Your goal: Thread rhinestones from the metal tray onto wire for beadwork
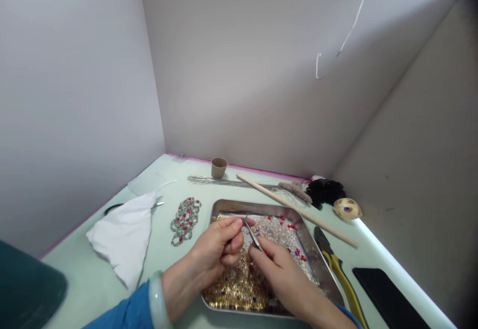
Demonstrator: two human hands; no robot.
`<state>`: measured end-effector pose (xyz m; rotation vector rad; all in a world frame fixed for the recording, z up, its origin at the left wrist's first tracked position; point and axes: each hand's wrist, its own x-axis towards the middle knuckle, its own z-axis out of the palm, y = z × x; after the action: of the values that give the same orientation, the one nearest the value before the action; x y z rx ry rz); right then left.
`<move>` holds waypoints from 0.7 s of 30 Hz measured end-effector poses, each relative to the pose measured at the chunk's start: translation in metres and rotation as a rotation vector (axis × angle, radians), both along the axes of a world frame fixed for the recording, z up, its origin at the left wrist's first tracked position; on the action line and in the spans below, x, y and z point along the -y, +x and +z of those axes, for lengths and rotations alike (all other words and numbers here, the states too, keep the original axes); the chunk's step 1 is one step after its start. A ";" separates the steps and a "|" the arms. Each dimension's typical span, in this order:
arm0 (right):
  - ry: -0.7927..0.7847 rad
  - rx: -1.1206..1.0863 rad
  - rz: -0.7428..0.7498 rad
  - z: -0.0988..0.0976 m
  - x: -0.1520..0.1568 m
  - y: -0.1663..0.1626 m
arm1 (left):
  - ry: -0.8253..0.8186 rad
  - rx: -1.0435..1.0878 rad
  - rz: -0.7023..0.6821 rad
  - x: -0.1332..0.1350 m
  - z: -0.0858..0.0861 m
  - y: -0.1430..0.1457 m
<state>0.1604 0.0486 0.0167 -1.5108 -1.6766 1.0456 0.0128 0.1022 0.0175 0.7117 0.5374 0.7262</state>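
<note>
My left hand (209, 262) hovers over a metal tray (317, 259) full of small gold, clear and red beads. Its fingers are pinched together on something too small to make out. My right hand (284, 276) is closed on thin metal tweezers (252, 233), whose tip points up toward the left fingertips. Both hands meet above the middle of the tray. A pale green bangle (157, 301) and a blue sleeve show on my left wrist.
A beaded mesh piece (184, 221) and white cloth (125, 237) lie left of the tray. Behind it are a small cup (218, 167), a wire bundle (220, 181), a wooden stick (298, 210). Yellow-handled pliers (338, 269), a black phone (386, 296) lie right.
</note>
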 end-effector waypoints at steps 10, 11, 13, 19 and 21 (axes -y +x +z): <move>-0.114 -0.154 0.056 0.000 0.001 0.001 | 0.032 0.034 -0.043 0.000 -0.002 -0.001; -0.043 -0.080 0.035 0.000 0.000 0.001 | 0.054 0.013 -0.023 0.000 -0.001 -0.001; 0.059 0.056 -0.004 0.000 0.000 0.000 | 0.113 -0.046 0.028 0.002 0.001 0.000; 0.140 0.186 -0.026 -0.001 0.000 -0.002 | 0.280 -0.244 0.108 0.006 0.003 0.003; 0.173 0.230 -0.033 -0.002 0.000 -0.002 | 0.311 -0.303 0.125 0.007 0.004 0.003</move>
<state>0.1580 0.0488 0.0143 -1.5857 -1.8398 0.7109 0.0161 0.0950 0.0210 1.0963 0.7589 0.8338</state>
